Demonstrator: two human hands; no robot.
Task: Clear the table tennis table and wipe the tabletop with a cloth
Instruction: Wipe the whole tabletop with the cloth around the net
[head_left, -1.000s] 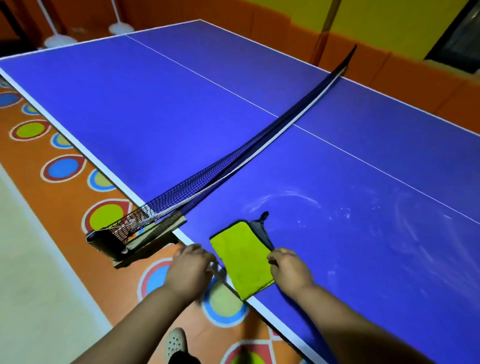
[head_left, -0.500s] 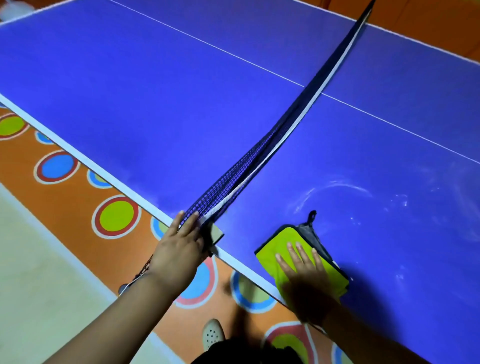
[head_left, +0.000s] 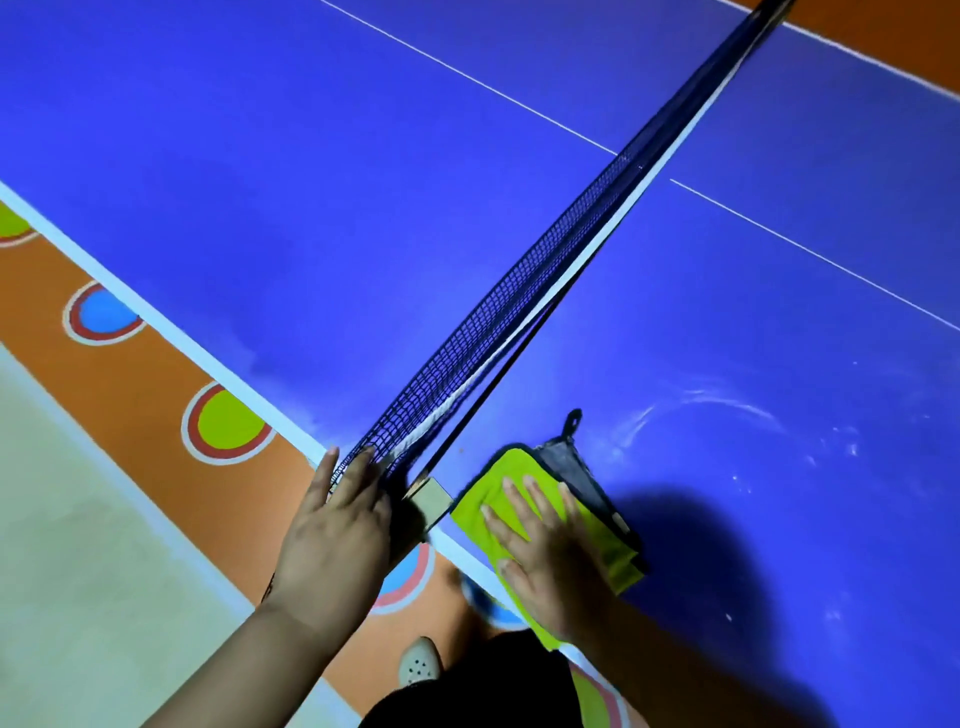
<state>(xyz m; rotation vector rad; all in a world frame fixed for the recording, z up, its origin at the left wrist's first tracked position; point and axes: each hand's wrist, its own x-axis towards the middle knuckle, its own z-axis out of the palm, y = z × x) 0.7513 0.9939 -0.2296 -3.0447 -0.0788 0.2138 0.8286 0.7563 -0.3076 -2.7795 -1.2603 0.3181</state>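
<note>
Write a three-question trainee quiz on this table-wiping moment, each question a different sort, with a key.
1. True or false: the right hand lies flat on the cloth.
2. What does the left hand touch? A) net B) cloth C) floor
3. Fill in: the cloth's upper face is ____.

Key: 1 true; 2 A; 3 yellow-green. White smears remain on the tabletop beyond the cloth.

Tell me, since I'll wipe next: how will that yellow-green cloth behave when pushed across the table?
The cloth looks soft and folded, so it will probably bunch unless pressed flat, as the right hand does. It overhangs the table edge, so it likely droops limply.
</note>
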